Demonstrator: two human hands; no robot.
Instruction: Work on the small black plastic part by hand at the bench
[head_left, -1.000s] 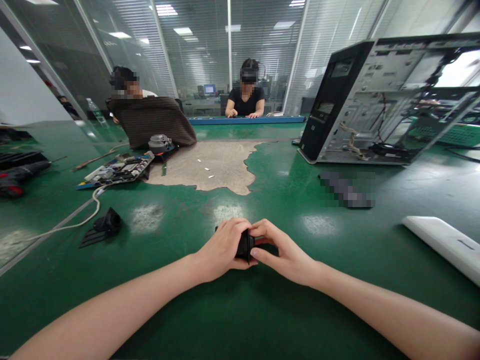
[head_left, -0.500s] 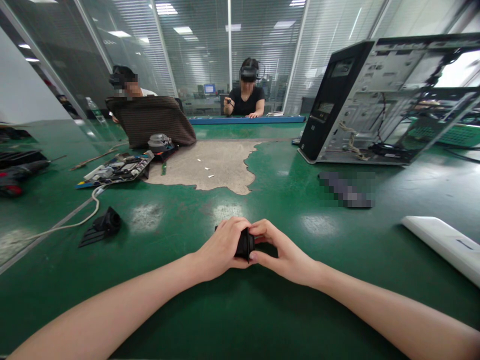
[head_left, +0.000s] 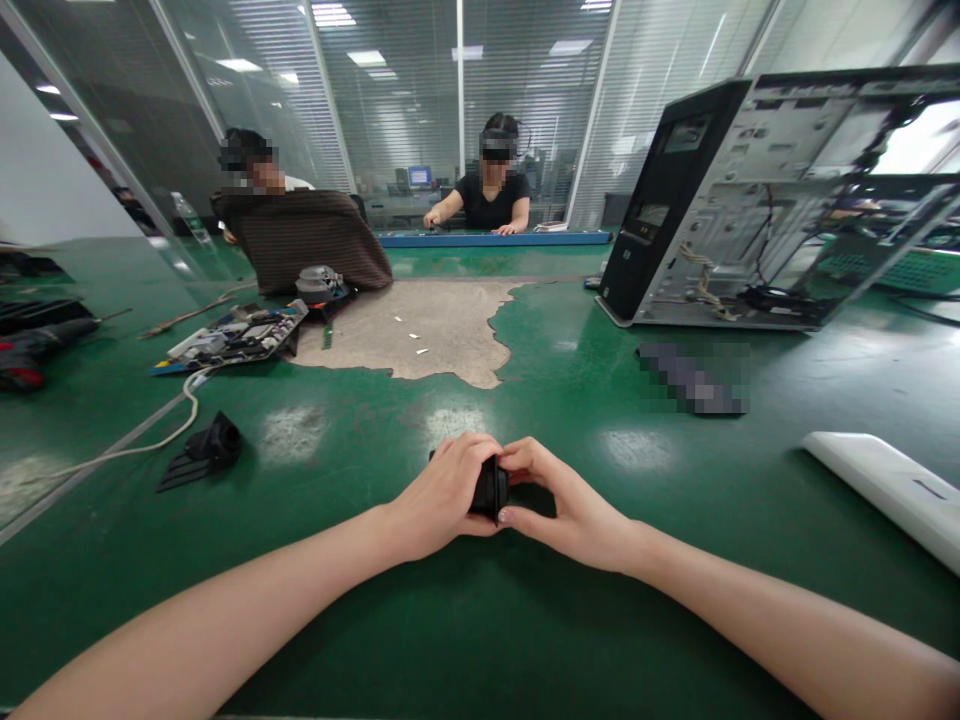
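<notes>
A small black plastic part (head_left: 489, 488) sits between my hands over the near middle of the green table (head_left: 480, 630). My left hand (head_left: 450, 490) is wrapped over its top and left side, hiding much of it. From the right, my right hand (head_left: 551, 500) pinches its flanged edge between thumb and fingers. What kind of part it is, I cannot make out. Off to the left lies another black plastic piece (head_left: 206, 450) with a ribbed flat end and a round opening.
An open computer case (head_left: 697, 210) stands at the right, with a blurred dark object (head_left: 694, 380) and a white slab-like device (head_left: 892, 490) nearer. At left are a circuit board (head_left: 232, 340), a white cable (head_left: 184, 430) and a power drill (head_left: 37, 345). Two people sit across the table.
My hands and the black plastic part hold nearly the same position. Across the table, the person in black has lowered a raised hand towards the tabletop.
</notes>
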